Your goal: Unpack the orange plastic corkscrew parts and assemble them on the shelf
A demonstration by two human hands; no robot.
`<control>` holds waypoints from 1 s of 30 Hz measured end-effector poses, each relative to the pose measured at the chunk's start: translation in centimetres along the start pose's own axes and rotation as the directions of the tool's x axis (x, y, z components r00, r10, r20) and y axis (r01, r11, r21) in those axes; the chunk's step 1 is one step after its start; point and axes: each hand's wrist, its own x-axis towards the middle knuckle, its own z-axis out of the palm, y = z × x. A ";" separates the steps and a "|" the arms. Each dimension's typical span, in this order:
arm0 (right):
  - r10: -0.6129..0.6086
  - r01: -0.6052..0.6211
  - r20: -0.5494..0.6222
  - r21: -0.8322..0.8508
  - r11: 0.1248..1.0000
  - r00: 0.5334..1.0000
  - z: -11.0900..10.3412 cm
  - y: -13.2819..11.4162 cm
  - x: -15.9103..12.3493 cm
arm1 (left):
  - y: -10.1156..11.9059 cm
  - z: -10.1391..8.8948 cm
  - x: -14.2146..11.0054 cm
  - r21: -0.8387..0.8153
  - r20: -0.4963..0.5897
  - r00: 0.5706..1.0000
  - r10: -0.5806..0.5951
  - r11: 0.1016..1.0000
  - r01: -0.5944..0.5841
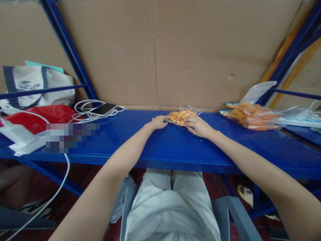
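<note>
Ctr frame: your L hand (159,123) & R hand (200,127) grasp an orange pack (182,116), prob. unfinished; bagged orange pile (253,117), mid-right, looks done.

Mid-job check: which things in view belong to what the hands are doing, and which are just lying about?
Belong:
orange packet, between left hand and right hand
heap of similar orange pieces at right, probably

Apparently lying about:
phone
coiled white cable
red item
tote bag
power strip
</note>
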 end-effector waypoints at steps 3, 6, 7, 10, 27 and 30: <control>0.034 -0.036 -0.038 -0.064 0.997 0.999 -0.6 0.0 0.0 | 0.0 -0.2 0.0 -0.018 0.026 0.999 -0.024 1.000 0.025; 0.082 -0.092 -0.098 -0.102 0.991 0.992 -1.1 0.6 -0.4 | 0.5 -0.3 -0.2 -0.004 -0.022 1.000 -0.021 1.000 0.021; 0.105 -0.118 -0.125 -0.102 0.988 0.987 -1.2 0.8 -0.5 | 0.7 -0.3 -0.3 0.007 -0.048 0.998 -0.029 1.000 0.029; 0.172 -0.186 -0.206 -0.047 0.981 0.963 -1.1 1.4 -0.7 | 1.3 -0.4 -0.7 0.036 -0.104 0.993 -0.059 0.997 0.063; 0.301 -0.248 -0.420 0.178 0.952 0.856 -1.0 3.9 -1.4 | 3.0 -1.5 -0.4 -0.181 -0.536 0.843 0.037 0.971 -0.158; 0.227 -0.168 -0.374 0.184 0.968 0.899 -1.2 3.5 -1.4 | 2.8 -1.6 -0.4 -0.215 -0.563 0.826 0.040 0.957 -0.192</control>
